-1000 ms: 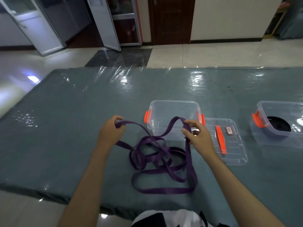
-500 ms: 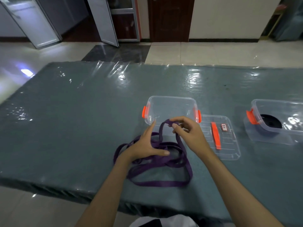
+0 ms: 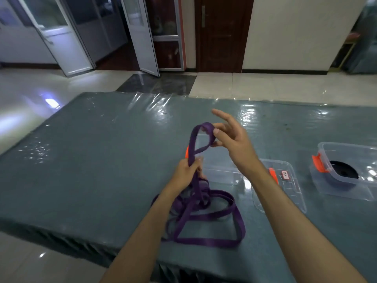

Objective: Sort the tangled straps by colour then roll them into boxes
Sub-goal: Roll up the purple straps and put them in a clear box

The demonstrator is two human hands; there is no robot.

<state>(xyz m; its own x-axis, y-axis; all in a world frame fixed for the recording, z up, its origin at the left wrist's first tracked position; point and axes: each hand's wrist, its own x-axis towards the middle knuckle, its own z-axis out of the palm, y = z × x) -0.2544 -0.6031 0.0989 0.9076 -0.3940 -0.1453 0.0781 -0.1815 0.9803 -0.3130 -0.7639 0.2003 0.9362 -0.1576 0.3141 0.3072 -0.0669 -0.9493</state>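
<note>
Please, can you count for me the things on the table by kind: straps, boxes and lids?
Purple strap: 1, held by the left hand and right hand
Clear boxes: 2, the near box and the far-right box
Loose lid: 1
Total: 4

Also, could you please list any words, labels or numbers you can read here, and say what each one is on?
No text can be read.
White sticker on the clear lid beside the orange handle: dark marks with a red edge, too blurred to read.
Boxes, purple strap, doors: no visible writing.
</note>
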